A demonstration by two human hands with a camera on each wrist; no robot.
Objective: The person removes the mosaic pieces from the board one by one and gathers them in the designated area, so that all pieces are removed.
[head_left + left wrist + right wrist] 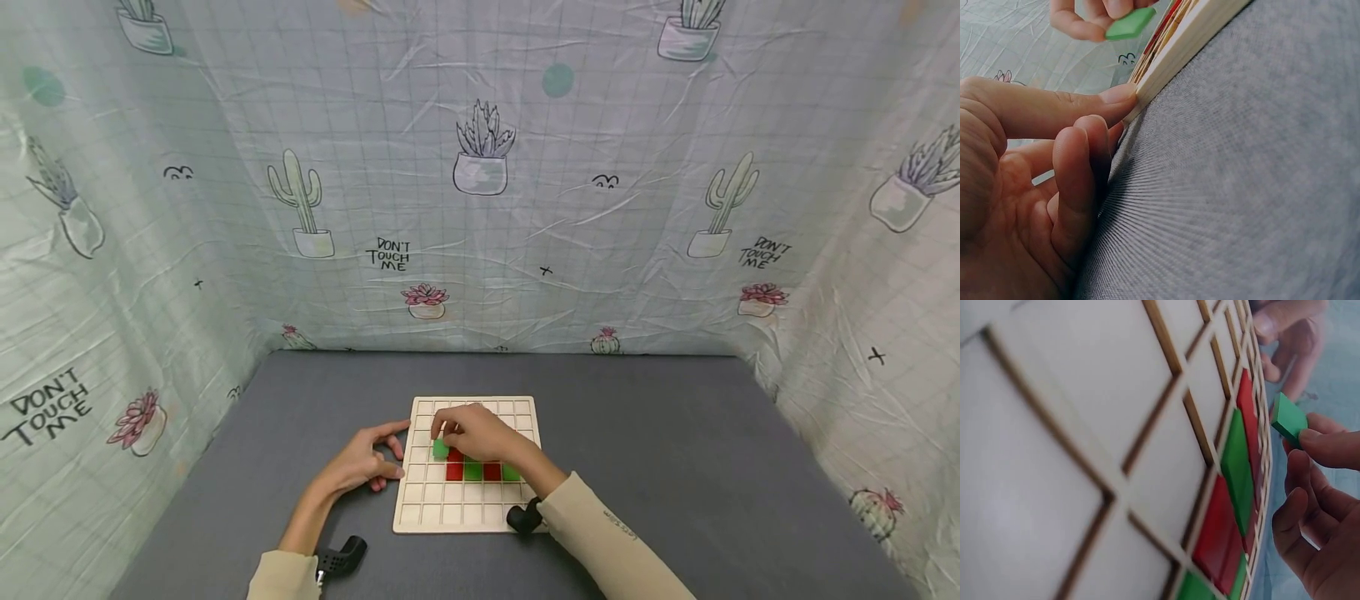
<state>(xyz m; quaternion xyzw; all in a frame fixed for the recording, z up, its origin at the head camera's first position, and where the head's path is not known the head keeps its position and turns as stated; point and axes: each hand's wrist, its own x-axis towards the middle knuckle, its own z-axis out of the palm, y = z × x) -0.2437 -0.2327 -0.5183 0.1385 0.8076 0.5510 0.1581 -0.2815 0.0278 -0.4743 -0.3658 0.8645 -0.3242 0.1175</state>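
Head; tile in right hand

Two-handed pose noted at grid board.
Left hand set against its left edge, thumb and forefinger extended; right hand held over it, fingertips pinched.

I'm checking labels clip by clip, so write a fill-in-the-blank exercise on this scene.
The right hand pinches a ____ tile.
In the head view, the left hand touches the ____ edge of the board.
Tiles lying on the board are green and ____.
Lettering on the cloth reads "DON'T ____ ME".

Missing words: green; left; red; TOUCH.
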